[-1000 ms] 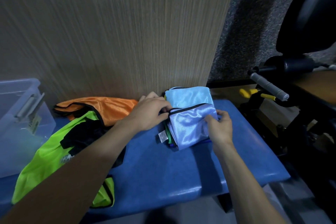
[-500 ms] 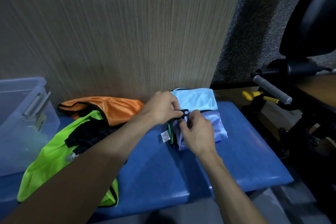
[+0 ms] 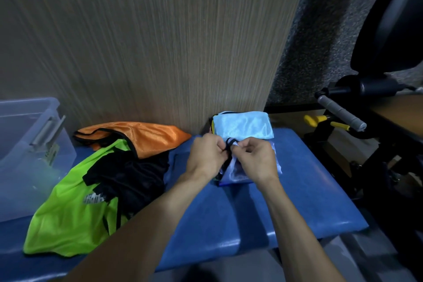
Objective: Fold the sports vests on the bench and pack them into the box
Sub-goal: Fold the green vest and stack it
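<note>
On the blue bench lies a folded light-blue vest against the wooden wall. In front of it is a pale lilac vest with black trim. My left hand and my right hand both pinch its black-trimmed edge, close together, lifting it slightly. To the left lie loose vests: an orange one, a neon green one and a black one heaped together. A clear plastic box stands at the bench's left end.
A wood-grain wall panel rises directly behind the bench. To the right stands black gym equipment with a grey handle and yellow knobs. The bench's front half holds nothing.
My right hand moved from the lilac vest's right side to its top edge, next to my left hand. Both now pinch the black trim, and the vest has bunched up.
</note>
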Demonstrator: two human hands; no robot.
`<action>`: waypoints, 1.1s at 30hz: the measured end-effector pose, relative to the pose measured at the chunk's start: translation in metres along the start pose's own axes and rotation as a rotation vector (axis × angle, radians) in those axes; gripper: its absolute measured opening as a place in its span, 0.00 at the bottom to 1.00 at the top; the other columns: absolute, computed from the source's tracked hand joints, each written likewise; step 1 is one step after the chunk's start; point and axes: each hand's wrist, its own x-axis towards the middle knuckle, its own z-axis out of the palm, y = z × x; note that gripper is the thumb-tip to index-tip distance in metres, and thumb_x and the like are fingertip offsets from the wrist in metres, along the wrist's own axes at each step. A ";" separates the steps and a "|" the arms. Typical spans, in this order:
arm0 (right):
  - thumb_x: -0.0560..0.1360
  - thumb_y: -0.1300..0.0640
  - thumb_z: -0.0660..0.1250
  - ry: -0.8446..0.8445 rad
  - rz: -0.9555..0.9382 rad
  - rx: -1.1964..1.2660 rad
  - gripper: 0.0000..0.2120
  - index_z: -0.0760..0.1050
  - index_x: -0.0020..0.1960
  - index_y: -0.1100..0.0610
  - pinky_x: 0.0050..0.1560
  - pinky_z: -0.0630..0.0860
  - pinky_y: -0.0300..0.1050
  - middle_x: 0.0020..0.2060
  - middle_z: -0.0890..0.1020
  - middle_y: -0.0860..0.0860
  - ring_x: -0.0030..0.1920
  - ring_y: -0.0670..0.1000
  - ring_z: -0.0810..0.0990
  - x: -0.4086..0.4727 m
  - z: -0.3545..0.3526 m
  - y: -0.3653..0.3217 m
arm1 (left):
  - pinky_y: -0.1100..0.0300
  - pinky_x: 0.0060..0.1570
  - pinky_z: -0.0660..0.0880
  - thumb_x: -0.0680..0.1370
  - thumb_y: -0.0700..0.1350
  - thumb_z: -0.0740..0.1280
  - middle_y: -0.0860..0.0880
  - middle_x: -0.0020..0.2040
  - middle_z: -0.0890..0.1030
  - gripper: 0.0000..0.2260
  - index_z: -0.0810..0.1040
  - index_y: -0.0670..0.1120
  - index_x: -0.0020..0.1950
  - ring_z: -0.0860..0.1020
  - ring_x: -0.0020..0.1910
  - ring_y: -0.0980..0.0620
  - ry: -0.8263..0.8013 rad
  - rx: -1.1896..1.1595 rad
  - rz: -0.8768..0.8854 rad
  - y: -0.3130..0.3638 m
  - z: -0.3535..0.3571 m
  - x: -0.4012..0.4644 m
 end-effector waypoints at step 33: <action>0.77 0.42 0.66 0.119 0.204 -0.560 0.19 0.71 0.54 0.58 0.46 0.69 0.50 0.55 0.77 0.57 0.52 0.62 0.75 0.007 -0.045 0.024 | 0.48 0.36 0.81 0.79 0.54 0.67 0.44 0.34 0.82 0.18 0.75 0.41 0.37 0.82 0.33 0.43 -0.026 0.084 -0.174 -0.010 0.002 -0.016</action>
